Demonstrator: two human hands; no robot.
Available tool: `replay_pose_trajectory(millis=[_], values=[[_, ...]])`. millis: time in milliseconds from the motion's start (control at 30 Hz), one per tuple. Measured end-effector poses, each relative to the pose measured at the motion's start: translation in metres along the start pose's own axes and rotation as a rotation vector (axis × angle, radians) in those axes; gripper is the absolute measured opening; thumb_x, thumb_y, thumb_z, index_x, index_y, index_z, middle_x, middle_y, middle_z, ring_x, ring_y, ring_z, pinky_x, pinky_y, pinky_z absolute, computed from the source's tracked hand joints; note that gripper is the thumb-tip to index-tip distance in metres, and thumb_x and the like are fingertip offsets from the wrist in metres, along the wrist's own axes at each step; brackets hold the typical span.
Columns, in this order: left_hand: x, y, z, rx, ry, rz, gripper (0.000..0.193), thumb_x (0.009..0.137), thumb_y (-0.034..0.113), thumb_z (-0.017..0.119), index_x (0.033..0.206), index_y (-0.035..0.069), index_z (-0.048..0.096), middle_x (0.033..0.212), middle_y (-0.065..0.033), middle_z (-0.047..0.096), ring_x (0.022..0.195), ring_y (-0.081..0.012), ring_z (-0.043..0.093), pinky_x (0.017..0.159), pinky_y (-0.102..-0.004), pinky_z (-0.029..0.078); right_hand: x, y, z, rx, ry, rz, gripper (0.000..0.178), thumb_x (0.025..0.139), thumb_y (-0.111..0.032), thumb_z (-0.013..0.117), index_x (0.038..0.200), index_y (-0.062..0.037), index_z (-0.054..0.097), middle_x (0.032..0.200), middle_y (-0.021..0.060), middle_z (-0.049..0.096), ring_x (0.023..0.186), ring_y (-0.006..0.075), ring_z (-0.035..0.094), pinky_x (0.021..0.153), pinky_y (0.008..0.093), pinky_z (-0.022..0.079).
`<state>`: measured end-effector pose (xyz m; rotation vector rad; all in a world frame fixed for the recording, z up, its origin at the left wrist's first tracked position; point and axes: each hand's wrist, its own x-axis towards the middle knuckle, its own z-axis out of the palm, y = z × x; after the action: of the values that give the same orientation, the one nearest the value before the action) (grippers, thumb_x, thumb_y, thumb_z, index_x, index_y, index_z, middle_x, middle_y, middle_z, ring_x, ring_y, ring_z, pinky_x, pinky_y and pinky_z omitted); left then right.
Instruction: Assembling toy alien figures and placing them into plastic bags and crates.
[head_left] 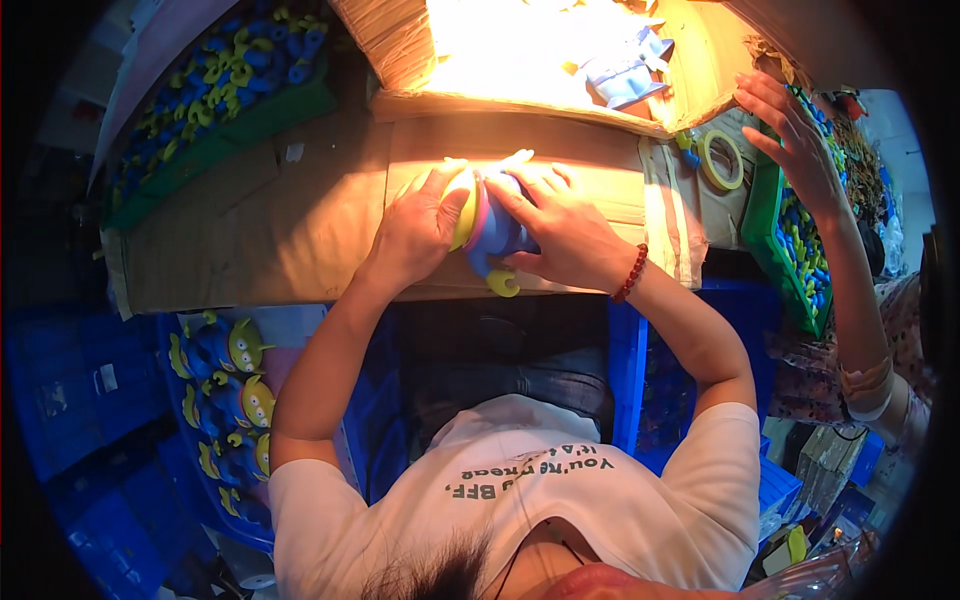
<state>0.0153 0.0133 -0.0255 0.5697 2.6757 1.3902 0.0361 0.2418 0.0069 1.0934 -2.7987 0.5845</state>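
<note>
Toy: blue and yellow-green toy (487, 232) sits at the near edge of the cardboard-covered table (260, 220), squeezed between both hands
Left hand (415, 235): wrapped round the toy's yellow-green side
Right hand (560, 228): gripping the blue body, bead bracelet (630, 274) on the wrist
Bin (215, 385): more same toys, lower left
Co-worker's hand (790, 130): open above a green tray (765, 215)

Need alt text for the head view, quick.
Both hands, left hand and right hand, grip a blue-and-green toy figure over a cardboard-covered table. A blue crate of similar toys sits lower left; another person's hand reaches in at right.
</note>
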Motion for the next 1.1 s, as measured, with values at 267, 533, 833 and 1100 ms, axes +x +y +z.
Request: replay_pose_trajectory(millis=[267, 533, 833, 1100], values=[[0.004, -0.001, -0.003, 0.017, -0.069, -0.033, 0.053, 0.1, 0.039, 0.057, 0.137, 0.003, 0.05, 0.131, -0.0269, 0.058, 0.122, -0.0428, 0.056, 0.103, -0.0461, 0.045, 0.016, 0.0, -0.007, -0.025, -0.217, 0.036, 0.088, 0.067, -0.03, 0.088, 0.14, -0.004, 0.047, 0.119, 0.025, 0.058, 0.11, 0.0418, 0.059, 0.095, 0.0472, 0.048], [0.029, 0.008, -0.017, -0.003, -0.354, -0.093, 0.091, 0.066, 0.031, 0.093, 0.138, -0.002, 0.048, 0.133, -0.0242, 0.056, 0.129, -0.0364, 0.053, 0.107, -0.041, 0.044, 0.017, -0.008, -0.005, -0.079, -0.268, 0.109, 0.09, 0.065, -0.03, 0.088, 0.139, 0.0, 0.046, 0.121, 0.0259, 0.057, 0.111, 0.0406, 0.059, 0.092, 0.0465, 0.05], [0.036, 0.019, -0.013, 0.127, -0.377, -0.104, 0.083, 0.066, 0.03, 0.09, 0.136, 0.009, 0.052, 0.127, -0.0211, 0.059, 0.123, -0.0374, 0.055, 0.102, -0.0455, 0.046, 0.009, 0.011, 0.003, 0.091, -0.147, 0.038, 0.082, 0.067, -0.028, 0.086, 0.135, -0.0009, 0.048, 0.119, 0.0257, 0.058, 0.112, 0.0395, 0.058, 0.097, 0.0461, 0.047], [0.044, 0.014, -0.019, 0.142, -0.464, -0.185, 0.093, 0.066, 0.032, 0.092, 0.143, 0.012, 0.045, 0.128, -0.026, 0.058, 0.121, -0.0404, 0.059, 0.099, -0.0437, 0.049, -0.001, 0.01, -0.009, -0.024, -0.134, 0.122, 0.083, 0.065, -0.031, 0.088, 0.13, 0.0034, 0.051, 0.117, 0.02, 0.061, 0.117, 0.0361, 0.057, 0.109, 0.0511, 0.038]])
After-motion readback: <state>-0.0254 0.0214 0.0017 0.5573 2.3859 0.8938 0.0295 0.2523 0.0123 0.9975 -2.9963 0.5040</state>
